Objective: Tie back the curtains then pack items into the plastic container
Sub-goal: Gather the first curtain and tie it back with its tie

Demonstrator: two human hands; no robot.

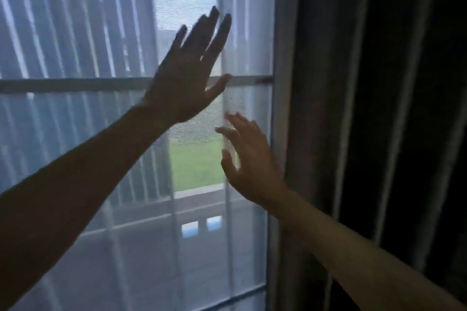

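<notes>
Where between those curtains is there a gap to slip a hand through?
One open strip: between the left white sheer curtain panel and the right sheer panel, where the green lawn shows. The left hand spreads across it; the right hand hovers lower. The dark heavy drape closes off the right.

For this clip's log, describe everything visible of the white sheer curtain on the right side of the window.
The white sheer curtain is thin, see-through fabric hanging in soft vertical folds; the window frame's crossbar and the grass outside show through it. It hangs straight, not tied back, between the uncovered gap of glass and the dark heavy drape. The right hand, fingers spread, is at its inner edge; the left hand is open just beside it. Contact cannot be confirmed.
</notes>
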